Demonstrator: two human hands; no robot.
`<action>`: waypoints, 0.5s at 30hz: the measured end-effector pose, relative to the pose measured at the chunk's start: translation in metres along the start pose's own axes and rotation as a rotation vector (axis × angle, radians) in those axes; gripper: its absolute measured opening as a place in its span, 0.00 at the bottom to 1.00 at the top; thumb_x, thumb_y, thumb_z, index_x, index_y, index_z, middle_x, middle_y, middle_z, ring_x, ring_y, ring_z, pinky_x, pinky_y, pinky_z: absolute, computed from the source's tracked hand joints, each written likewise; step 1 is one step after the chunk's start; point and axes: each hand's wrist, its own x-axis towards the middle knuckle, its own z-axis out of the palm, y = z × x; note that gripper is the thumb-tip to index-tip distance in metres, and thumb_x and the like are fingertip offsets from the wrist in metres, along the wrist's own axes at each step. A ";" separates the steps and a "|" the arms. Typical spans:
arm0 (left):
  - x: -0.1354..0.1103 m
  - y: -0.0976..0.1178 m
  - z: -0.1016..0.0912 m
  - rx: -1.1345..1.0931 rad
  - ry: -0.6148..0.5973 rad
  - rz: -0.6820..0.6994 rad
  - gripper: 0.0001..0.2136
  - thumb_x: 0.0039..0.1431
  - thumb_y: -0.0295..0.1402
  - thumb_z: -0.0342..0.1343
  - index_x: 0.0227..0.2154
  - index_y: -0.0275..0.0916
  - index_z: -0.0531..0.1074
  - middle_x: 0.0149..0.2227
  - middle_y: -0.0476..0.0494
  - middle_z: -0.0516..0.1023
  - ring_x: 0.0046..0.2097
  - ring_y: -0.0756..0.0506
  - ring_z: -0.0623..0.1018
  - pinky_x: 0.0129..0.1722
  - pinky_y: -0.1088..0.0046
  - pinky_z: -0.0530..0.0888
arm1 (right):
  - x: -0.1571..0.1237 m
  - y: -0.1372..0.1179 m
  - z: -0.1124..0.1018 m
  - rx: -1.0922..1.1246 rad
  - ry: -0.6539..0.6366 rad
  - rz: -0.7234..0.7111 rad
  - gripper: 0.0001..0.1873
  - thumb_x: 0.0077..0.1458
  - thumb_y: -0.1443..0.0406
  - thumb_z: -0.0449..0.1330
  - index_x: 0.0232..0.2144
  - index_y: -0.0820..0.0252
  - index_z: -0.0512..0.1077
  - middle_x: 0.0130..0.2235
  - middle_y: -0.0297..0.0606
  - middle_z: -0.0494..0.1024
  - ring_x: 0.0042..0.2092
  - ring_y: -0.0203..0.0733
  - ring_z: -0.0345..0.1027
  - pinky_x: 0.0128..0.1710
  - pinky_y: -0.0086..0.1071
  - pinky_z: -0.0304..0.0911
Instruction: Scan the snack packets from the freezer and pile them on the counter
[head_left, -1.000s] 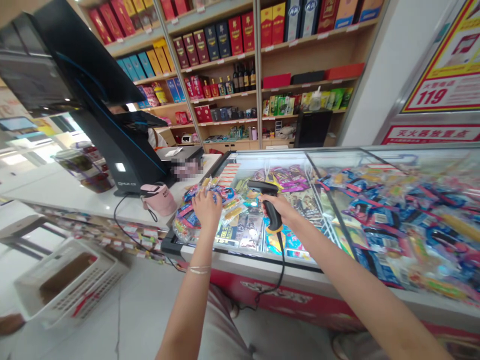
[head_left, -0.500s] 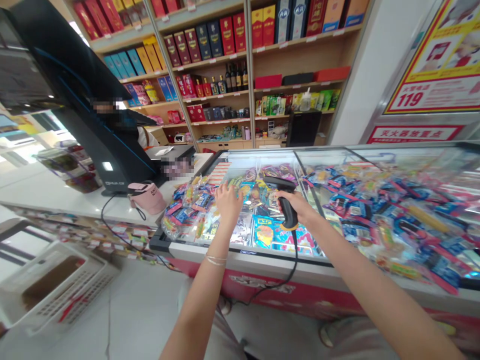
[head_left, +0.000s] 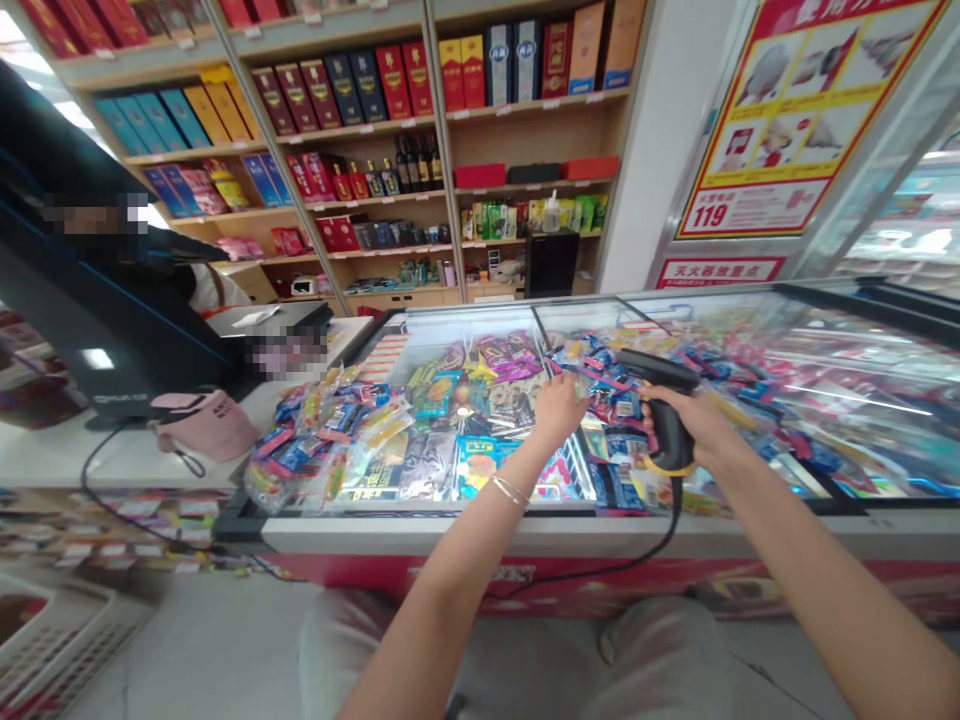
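Note:
My right hand [head_left: 697, 425] is shut on the grip of a black barcode scanner [head_left: 660, 385], held over the glass lid of a chest freezer [head_left: 450, 535]; the scanner's cable [head_left: 600, 572] hangs down the freezer's front. Beside it, my left hand [head_left: 559, 408] lies on the lid, its fingers curled at the metal bar [head_left: 581, 462] between the two sliding panes. A bracelet sits on that wrist. Colourful frozen snack packs show under the glass.
A pile of loose snack packs [head_left: 330, 445] lies on the lid's left end. Further left, a white counter carries a pink cap [head_left: 202, 422] and a black till screen [head_left: 75, 310]. A white basket [head_left: 45, 640] stands on the floor. Shelves of boxed goods [head_left: 390, 150] line the back wall.
My left hand has moved right, from the pile of packs to the lid's centre bar. The right hand with the scanner and my view have also shifted right.

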 end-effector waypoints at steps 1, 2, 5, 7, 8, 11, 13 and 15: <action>0.004 0.005 0.007 -0.020 -0.022 0.003 0.21 0.58 0.35 0.52 0.54 0.36 0.66 0.53 0.35 0.72 0.54 0.39 0.71 0.54 0.63 0.66 | 0.000 0.001 -0.009 0.009 0.017 0.022 0.09 0.42 0.66 0.66 0.22 0.61 0.68 0.16 0.32 0.69 0.15 0.33 0.61 0.12 0.26 0.60; 0.006 0.008 0.012 -0.038 -0.039 0.006 0.22 0.58 0.35 0.53 0.55 0.36 0.64 0.53 0.34 0.71 0.53 0.39 0.71 0.54 0.63 0.66 | 0.000 0.003 -0.016 0.020 0.028 0.043 0.09 0.42 0.66 0.66 0.22 0.60 0.68 0.17 0.32 0.69 0.15 0.34 0.61 0.12 0.27 0.59; 0.010 0.014 0.027 -0.084 -0.077 0.032 0.25 0.57 0.36 0.55 0.58 0.38 0.63 0.53 0.34 0.70 0.54 0.38 0.71 0.55 0.62 0.65 | 0.002 0.012 -0.034 0.053 0.018 0.102 0.11 0.41 0.64 0.67 0.21 0.58 0.67 0.17 0.32 0.68 0.16 0.35 0.61 0.13 0.29 0.60; 0.011 0.015 0.035 -0.103 -0.090 0.052 0.25 0.57 0.36 0.54 0.58 0.38 0.64 0.54 0.33 0.70 0.54 0.36 0.70 0.56 0.61 0.64 | 0.005 0.020 -0.042 0.062 0.001 0.104 0.11 0.41 0.63 0.67 0.21 0.58 0.66 0.17 0.32 0.68 0.16 0.35 0.60 0.13 0.29 0.60; 0.011 0.015 0.038 -0.111 -0.089 0.057 0.24 0.57 0.36 0.54 0.57 0.38 0.65 0.54 0.32 0.70 0.54 0.36 0.70 0.56 0.60 0.64 | 0.007 0.023 -0.045 0.060 -0.004 0.097 0.11 0.40 0.63 0.67 0.21 0.58 0.66 0.17 0.32 0.68 0.16 0.35 0.60 0.13 0.29 0.60; 0.012 0.015 0.044 -0.128 -0.073 0.056 0.23 0.55 0.35 0.54 0.55 0.39 0.68 0.52 0.32 0.72 0.54 0.36 0.70 0.56 0.59 0.64 | 0.010 0.030 -0.050 0.052 -0.016 0.086 0.11 0.39 0.62 0.66 0.20 0.58 0.66 0.17 0.32 0.67 0.17 0.35 0.60 0.14 0.29 0.60; 0.013 0.014 0.043 -0.123 -0.083 0.064 0.24 0.53 0.36 0.56 0.54 0.39 0.69 0.48 0.33 0.75 0.53 0.36 0.72 0.56 0.59 0.64 | 0.011 0.032 -0.050 0.052 -0.019 0.103 0.11 0.39 0.62 0.65 0.20 0.58 0.66 0.16 0.32 0.66 0.16 0.35 0.59 0.14 0.30 0.60; 0.016 0.013 0.039 -0.132 -0.112 0.062 0.24 0.51 0.35 0.58 0.53 0.39 0.71 0.44 0.35 0.77 0.51 0.36 0.73 0.55 0.61 0.65 | 0.010 0.031 -0.050 0.052 -0.016 0.115 0.11 0.40 0.61 0.65 0.20 0.57 0.65 0.16 0.32 0.66 0.16 0.34 0.58 0.14 0.30 0.60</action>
